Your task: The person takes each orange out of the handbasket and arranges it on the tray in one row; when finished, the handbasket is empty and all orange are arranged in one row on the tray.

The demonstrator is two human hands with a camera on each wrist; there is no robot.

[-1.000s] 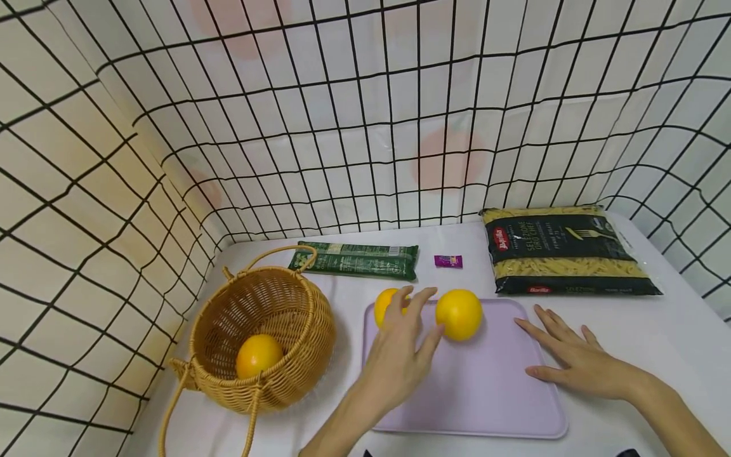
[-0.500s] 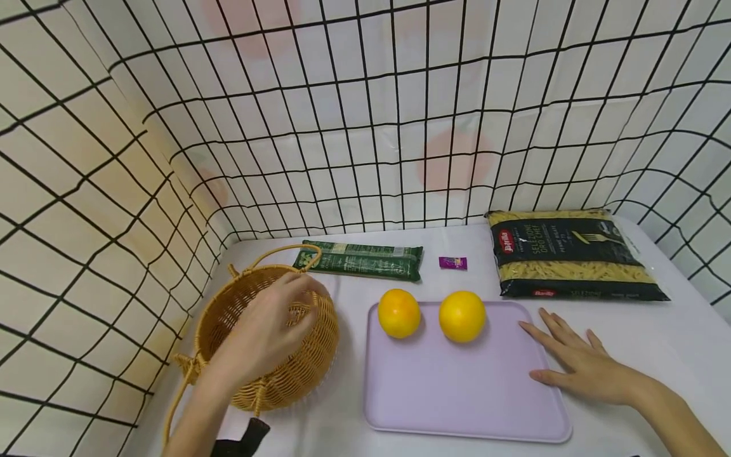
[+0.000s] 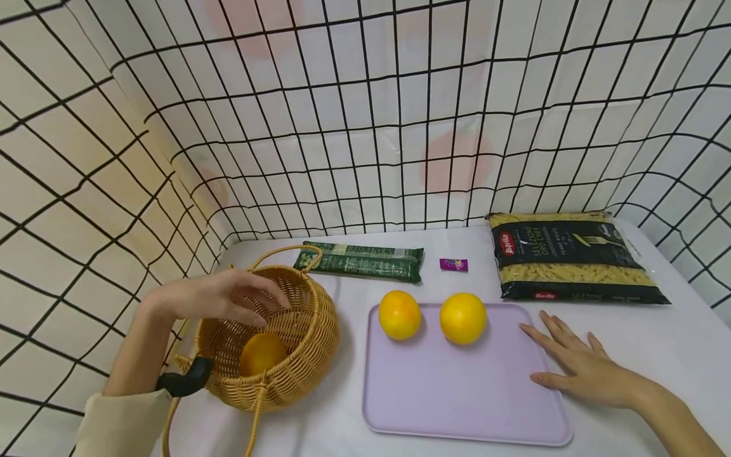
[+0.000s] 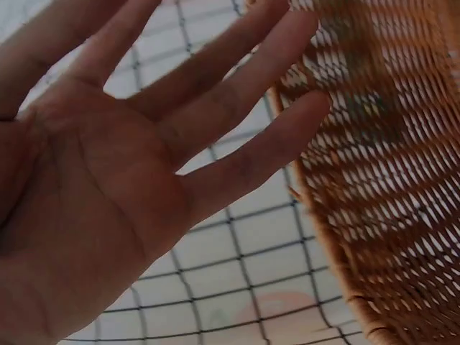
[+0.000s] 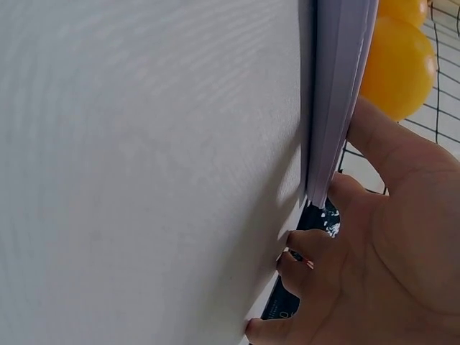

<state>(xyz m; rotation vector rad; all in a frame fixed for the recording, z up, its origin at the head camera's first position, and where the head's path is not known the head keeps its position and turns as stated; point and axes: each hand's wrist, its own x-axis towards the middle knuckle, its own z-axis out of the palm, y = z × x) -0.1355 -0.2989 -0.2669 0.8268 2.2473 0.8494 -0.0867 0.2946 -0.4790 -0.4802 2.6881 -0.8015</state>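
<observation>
Now reaches over the open mouth of the round, tan wicker basket (image 3: pixel 311 365) with the bare left hand (image 3: pixel 223 296), no longer above the flat, pale purple tray (image 3: pixel 462 393) as a second ago. Also no longer hides the smooth, round orange fruit (image 3: pixel 264 354), low inside the basket, toward the near side. Holds nothing in the left fingers, long and a little bent, with gaps between. Looks just apart from the basket's fruit, but cannot tell for sure about a touch. Leaves two more fruits on the tray, near the far edge, side by side and not touching: a round, yellow-orange one (image 3: pixel 400 315) on the left and a round, bright yellow one (image 3: pixel 463 318) on the right. Seems to shift the work from tray to basket, with just one fruit to see in there. Rests the bare right hand (image 3: pixel 582 365) at the tray's right edge, same as before, fingers wide and holding nothing; perhaps helps to keep the tray still. Farther back, all untouched: a long, dark green packet (image 3: pixel 365 262), a tiny, shiny purple wrapper (image 3: pixel 454 264) and a big, black-and-yellow plastic bag of pasta (image 3: pixel 573 254).
</observation>
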